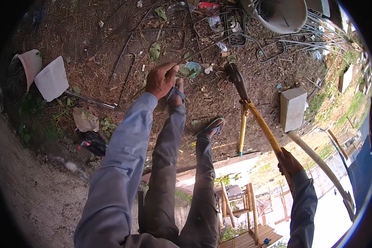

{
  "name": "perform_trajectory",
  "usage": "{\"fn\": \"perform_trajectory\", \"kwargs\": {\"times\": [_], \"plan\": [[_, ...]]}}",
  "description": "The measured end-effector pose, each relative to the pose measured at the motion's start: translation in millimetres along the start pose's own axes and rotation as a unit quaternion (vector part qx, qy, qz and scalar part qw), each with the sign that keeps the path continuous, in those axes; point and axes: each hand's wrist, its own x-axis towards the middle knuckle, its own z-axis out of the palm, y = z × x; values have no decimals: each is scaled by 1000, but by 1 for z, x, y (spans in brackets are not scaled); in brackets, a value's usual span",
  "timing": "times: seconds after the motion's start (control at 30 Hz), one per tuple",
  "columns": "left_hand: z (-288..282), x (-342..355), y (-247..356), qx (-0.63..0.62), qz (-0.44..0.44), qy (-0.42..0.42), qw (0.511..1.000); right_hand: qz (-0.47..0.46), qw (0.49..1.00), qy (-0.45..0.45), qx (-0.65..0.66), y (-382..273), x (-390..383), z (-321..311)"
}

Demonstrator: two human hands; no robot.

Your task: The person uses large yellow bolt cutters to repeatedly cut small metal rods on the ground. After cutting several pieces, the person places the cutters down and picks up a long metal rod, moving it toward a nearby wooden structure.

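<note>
My left hand (160, 80) is closed round a thin dark metal rod (198, 52), which slants up to the right over the littered ground above my sandalled feet. My right hand (290, 161) grips one yellow handle of a long bolt cutter (264, 124). The cutter's dark head (235, 78) is raised to the right of the rod's near part, and its second yellow handle (243, 132) points downward, with a teal end near the dirt. I cannot tell whether that end touches the ground.
Bent rods (130, 58) and loose bars (301, 37) lie among leaves and litter. A pale bucket (285, 14) is at top right, broken pale pieces (51, 78) at left, a concrete block (292, 109) at right, a curved pole (322, 167) below it. A bamboo structure (252, 219) stands lower right.
</note>
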Motion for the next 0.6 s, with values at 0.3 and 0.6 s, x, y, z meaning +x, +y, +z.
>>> {"fn": "perform_trajectory", "kwargs": {"times": [0.3, 0.6], "plan": [[84, 27, -1, 5, 98, -81, 992, 13, 1000, -3, -12, -5, 0, -10], [128, 64, -48, 77, -59, -50, 994, 36, 999, -17, 27, -16, -8, 7]]}}
